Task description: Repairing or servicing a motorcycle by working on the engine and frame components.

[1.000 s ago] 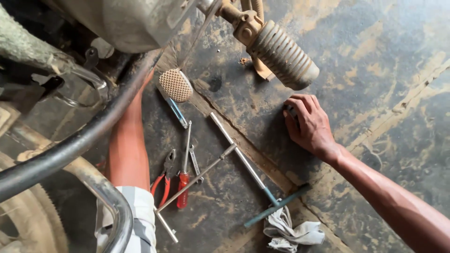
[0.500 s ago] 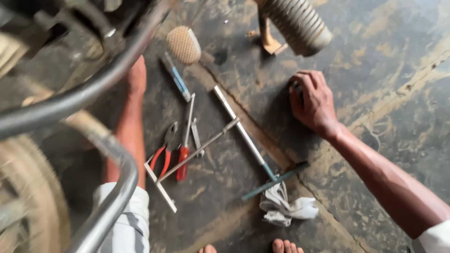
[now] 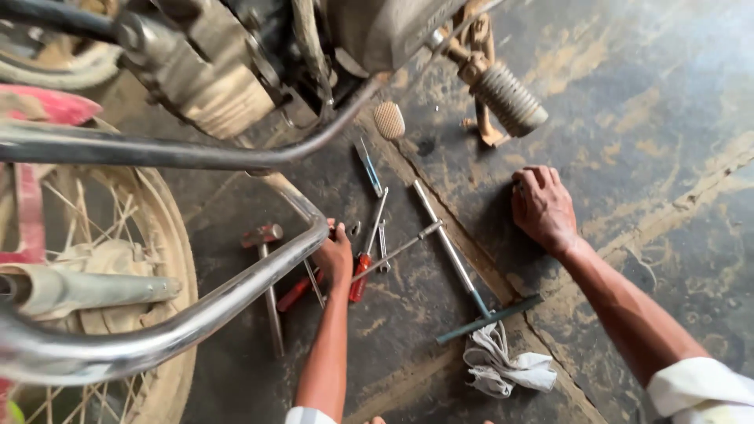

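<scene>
My left hand [image 3: 336, 257] reaches down among the tools on the floor, its fingers closed over red-handled pliers [image 3: 298, 292] beside a red-handled screwdriver [image 3: 364, 271]; whether it grips them I cannot tell. My right hand [image 3: 542, 206] rests knuckles-down on the concrete floor, fingers curled, holding nothing that I can see. A long T-handle wrench [image 3: 452, 255] lies between the two hands. A hammer [image 3: 269, 275] lies left of my left hand, partly behind a chrome pipe [image 3: 228, 298].
A motorcycle fills the top and left: engine [image 3: 212, 86], footpeg [image 3: 509, 99], brake pedal [image 3: 389, 120], spoked wheel [image 3: 102, 259]. A blue-handled tool [image 3: 367, 166], spanners [image 3: 382, 245] and a white rag [image 3: 503, 361] lie on the stained floor.
The view has swung left, showing more of the motorcycle. My left hand has drawn back from under the bike and come down onto the tools. My right hand stays on the floor.
</scene>
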